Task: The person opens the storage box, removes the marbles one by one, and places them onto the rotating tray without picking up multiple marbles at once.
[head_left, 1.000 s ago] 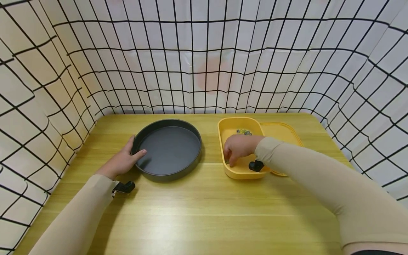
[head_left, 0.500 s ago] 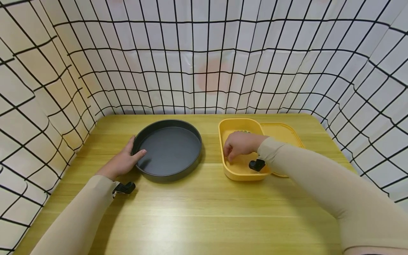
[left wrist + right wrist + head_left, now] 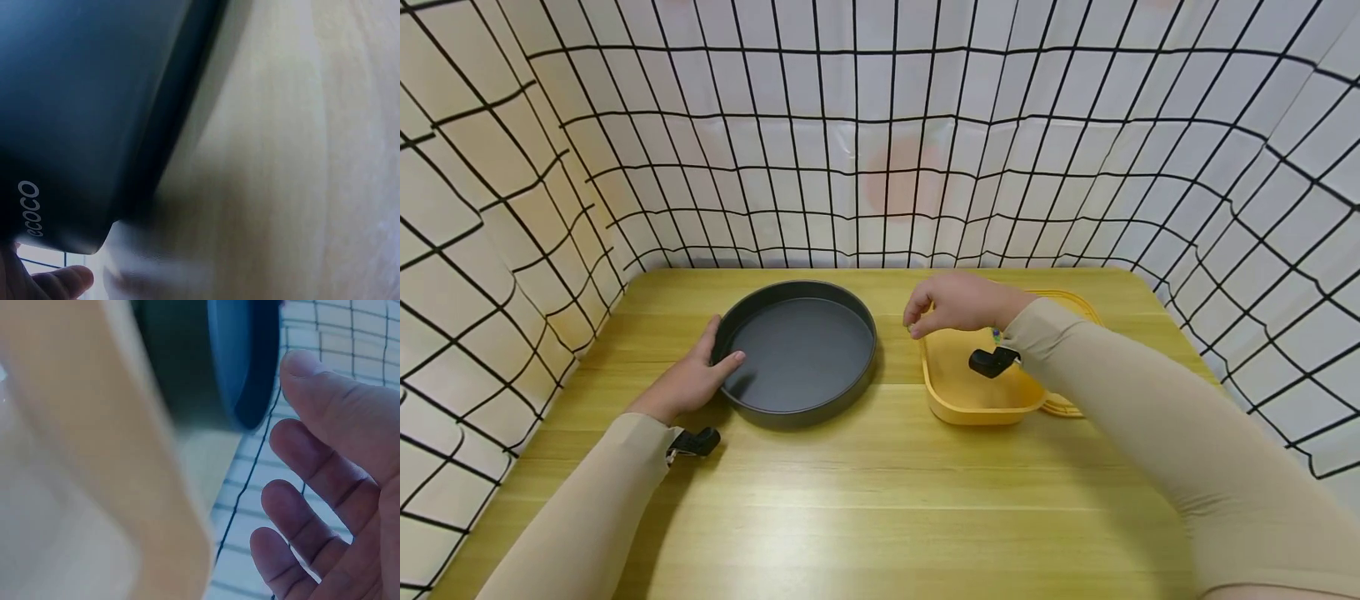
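Observation:
A dark round pan (image 3: 797, 350) sits left of centre on the wooden table. My left hand (image 3: 722, 343) holds its near-left rim, thumb over the edge and fingers along the outer wall; the left wrist view shows the pan's wall (image 3: 81, 112) close up. A yellow container (image 3: 977, 414) stands to the right of the pan, with a marble (image 3: 997, 335) showing inside. My right hand (image 3: 913, 323) hovers above the container's far-left corner, fingertips pinched together, seemingly on a small marble. In the right wrist view the curled fingers (image 3: 312, 444) hang over the container (image 3: 94, 487) and the pan (image 3: 244, 362).
A yellow lid (image 3: 1067, 407) lies against the container's right side. Grid-patterned curtains (image 3: 880, 150) close off the table on the left, back and right. Bare wooden table (image 3: 880, 500) stretches across the front.
My right hand lifted out of the yellow container and moved up and left toward the pan, fingertips pinched. The left hand and pan stayed put.

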Demonstrator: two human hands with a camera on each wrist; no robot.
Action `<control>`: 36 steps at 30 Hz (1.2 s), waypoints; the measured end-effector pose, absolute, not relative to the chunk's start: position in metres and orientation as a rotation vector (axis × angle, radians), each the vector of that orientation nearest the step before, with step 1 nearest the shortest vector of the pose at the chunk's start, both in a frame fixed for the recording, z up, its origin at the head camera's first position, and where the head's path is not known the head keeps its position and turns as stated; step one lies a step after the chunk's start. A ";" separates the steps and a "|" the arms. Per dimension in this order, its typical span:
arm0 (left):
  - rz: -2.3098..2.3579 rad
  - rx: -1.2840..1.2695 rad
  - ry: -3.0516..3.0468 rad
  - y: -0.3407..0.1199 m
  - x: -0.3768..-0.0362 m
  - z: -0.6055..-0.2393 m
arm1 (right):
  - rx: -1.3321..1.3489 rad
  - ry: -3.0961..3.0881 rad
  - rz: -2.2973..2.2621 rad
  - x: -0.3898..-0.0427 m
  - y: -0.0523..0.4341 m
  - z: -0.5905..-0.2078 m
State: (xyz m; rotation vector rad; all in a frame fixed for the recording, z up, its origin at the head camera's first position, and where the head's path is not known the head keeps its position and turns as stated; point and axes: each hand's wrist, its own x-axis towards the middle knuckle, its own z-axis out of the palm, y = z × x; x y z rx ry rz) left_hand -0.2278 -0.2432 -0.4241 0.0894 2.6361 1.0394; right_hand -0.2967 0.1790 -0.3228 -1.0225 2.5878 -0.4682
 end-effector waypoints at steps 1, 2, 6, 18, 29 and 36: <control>1.040 0.087 2.633 -0.243 -0.228 -0.424 | -1.026 2.589 -0.476 -0.295 0.173 -0.319; 1.037 0.082 2.630 -0.243 -0.227 -0.424 | -1.034 2.596 -0.477 -0.294 0.167 -0.317; 1.028 0.066 2.622 -0.243 -0.227 -0.424 | -1.080 2.596 -0.492 -0.292 0.138 -0.313; 1.047 0.068 2.612 -0.245 -0.229 -0.425 | -1.147 2.541 -0.599 -0.291 0.066 -0.324; 1.040 0.059 2.613 -0.241 -0.227 -0.425 | -0.638 2.725 -1.041 -0.319 0.170 -0.338; 1.017 0.074 2.636 -0.243 -0.227 -0.425 | -0.383 2.731 -1.012 -0.330 0.231 -0.371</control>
